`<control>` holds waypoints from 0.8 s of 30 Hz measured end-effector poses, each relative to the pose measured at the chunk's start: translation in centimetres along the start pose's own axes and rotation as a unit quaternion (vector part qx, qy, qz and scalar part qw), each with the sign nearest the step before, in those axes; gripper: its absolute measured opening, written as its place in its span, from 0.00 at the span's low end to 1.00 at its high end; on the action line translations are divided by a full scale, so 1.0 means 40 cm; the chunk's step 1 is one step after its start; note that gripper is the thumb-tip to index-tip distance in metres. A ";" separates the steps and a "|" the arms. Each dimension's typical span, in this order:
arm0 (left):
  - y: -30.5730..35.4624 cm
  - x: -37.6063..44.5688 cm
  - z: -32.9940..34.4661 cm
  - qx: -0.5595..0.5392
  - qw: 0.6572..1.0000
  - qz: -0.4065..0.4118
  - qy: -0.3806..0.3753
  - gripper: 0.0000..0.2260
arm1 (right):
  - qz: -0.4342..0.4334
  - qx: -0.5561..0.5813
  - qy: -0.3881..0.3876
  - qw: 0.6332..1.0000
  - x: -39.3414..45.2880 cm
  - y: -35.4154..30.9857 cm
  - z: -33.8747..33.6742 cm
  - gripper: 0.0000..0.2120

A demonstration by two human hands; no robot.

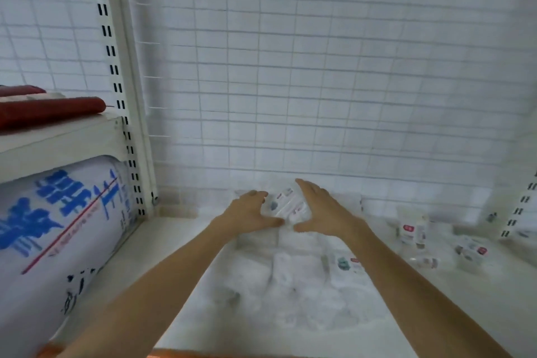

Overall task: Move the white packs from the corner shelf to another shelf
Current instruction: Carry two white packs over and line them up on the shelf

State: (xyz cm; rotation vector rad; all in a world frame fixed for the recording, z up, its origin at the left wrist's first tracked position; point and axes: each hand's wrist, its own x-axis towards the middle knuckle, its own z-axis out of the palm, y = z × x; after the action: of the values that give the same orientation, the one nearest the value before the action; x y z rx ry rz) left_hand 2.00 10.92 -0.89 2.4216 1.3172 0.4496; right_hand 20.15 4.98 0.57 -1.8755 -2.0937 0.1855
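Nearest you, both your forearms reach forward over a white shelf (174,244), crossing a loose heap of white packs (293,276) in clear wrap that lies in the middle of it. Beyond the heap, your left hand (250,212) and right hand (322,209) flank one white pack (286,203) at the far edge, fingers straight and spread, palms facing each other. They seem set to squeeze it from both sides, since the slippery wrap offers no handle (whether the palms already touch it is unclear). To the right, well apart, stand several small packs (412,231) with red labels. To the left, a large roll with blue lettering (58,227) lies under a higher shelf holding a dark red roll (52,110). A wire grid back panel (319,67) closes off the far side, so the pack must come toward you.
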 end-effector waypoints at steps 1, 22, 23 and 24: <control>-0.009 0.013 0.005 -0.003 1.000 0.011 -0.005 0.31 | 0.013 0.013 0.001 1.000 0.008 -0.003 0.004 0.50; -0.104 0.065 0.002 -0.156 0.974 0.161 0.044 0.28 | 0.122 -0.147 0.070 0.979 -0.102 -0.008 -0.006 0.41; -0.101 0.061 0.008 -0.152 0.974 0.164 0.039 0.29 | 0.126 -0.157 0.078 0.976 -0.105 -0.011 -0.003 0.40; -0.098 0.059 0.011 -0.148 0.974 0.167 0.034 0.29 | 0.128 -0.160 0.085 0.975 -0.106 -0.016 -0.001 0.40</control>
State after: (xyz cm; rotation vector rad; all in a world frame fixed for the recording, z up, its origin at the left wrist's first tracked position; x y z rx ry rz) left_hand 0.52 14.83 -2.76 2.3873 0.7948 0.7651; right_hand 19.91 0.71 0.15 -2.2565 -1.8488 -0.2622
